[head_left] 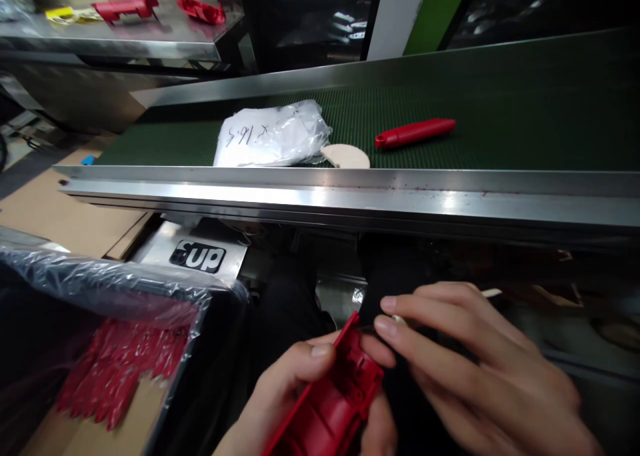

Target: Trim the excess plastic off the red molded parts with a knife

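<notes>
My left hand (pixel 295 376) is closed around a red plastic housing (pixel 325 409), low in the middle of the view. The housing is hollow, with ribs and small posts inside. My right hand (pixel 465 356) is just right of it, fingers pinched on a slim tool with a cream handle (pixel 493 293). Most of this tool is hidden by the fingers. A thin dark tip seems to reach toward the upper end of the housing; whether it touches, I cannot tell.
Ahead runs a green conveyor belt (pixel 500 109) with a metal edge. On it lie a white plastic bag (pixel 270 136), a beige disc (pixel 346 156) and a long red part (pixel 416 133). A lined bin (pixel 220 336) at left holds several red parts (pixel 120 363). Red housings (pixel 125 8) sit on a metal table.
</notes>
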A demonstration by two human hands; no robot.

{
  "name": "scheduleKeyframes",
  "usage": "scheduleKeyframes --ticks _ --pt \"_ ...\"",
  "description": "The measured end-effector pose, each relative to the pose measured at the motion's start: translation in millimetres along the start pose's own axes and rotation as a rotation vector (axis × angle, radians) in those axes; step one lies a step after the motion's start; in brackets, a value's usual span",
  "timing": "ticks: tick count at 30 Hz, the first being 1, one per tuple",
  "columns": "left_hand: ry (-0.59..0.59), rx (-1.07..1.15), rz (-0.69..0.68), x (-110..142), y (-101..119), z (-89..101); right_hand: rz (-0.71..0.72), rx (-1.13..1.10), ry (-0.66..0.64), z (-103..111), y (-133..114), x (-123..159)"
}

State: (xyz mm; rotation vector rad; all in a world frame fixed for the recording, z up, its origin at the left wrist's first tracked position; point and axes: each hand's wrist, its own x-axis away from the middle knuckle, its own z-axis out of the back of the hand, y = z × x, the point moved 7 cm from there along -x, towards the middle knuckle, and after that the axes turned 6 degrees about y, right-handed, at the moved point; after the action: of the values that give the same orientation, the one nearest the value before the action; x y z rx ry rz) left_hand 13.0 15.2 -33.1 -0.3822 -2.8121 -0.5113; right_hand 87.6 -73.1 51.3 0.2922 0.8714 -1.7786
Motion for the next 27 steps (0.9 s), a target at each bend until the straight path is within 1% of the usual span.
scheduleKeyframes --ticks 4,7,9,12,14,15,18,19,20,22,24,27 --pt "-0.021 0.046 0.022 4.5 -5.3 -3.8 0.056 0.002 -0.089 -3.1 3.4 6.2" --pt "0.036 0.079 0.053 6.2 -7.5 -0.3 0.078 0.028 -0.119 -3.9 5.7 10.3" --pt "0.073 0.093 0.067 6.7 -7.5 1.9 0.090 0.047 -0.100 -4.6 4.9 10.8" --pt "0.103 0.092 0.078 7.0 -5.7 2.6 0.075 0.056 -0.024 -4.5 5.0 9.0" --pt "0.115 0.044 0.098 7.4 -4.6 2.6 0.065 0.070 0.009 -2.8 6.6 6.6" --pt "0.119 -0.007 0.133 7.9 -5.6 2.8 0.061 0.085 0.016 -1.1 7.9 4.9" --pt "0.084 -0.200 0.278 10.3 -11.4 3.0 0.003 0.113 0.065 11.0 14.1 -1.4" --pt "0.049 -0.215 0.295 10.4 -11.4 1.5 -0.032 0.111 0.097 16.2 16.1 -3.0" --pt "0.020 -0.188 0.276 9.7 -8.8 -0.4 -0.065 0.101 0.124 20.3 17.3 -3.8" --pt "-0.014 -0.059 0.208 7.5 -0.5 -3.4 -0.108 0.071 0.156 23.5 17.0 -3.2" --pt "-0.027 0.049 0.176 6.3 5.8 -4.5 -0.150 0.037 0.158 20.2 16.6 -0.6" --pt "-0.062 0.087 0.184 6.4 9.9 -4.8 -0.255 0.000 0.158 12.3 20.6 4.0"
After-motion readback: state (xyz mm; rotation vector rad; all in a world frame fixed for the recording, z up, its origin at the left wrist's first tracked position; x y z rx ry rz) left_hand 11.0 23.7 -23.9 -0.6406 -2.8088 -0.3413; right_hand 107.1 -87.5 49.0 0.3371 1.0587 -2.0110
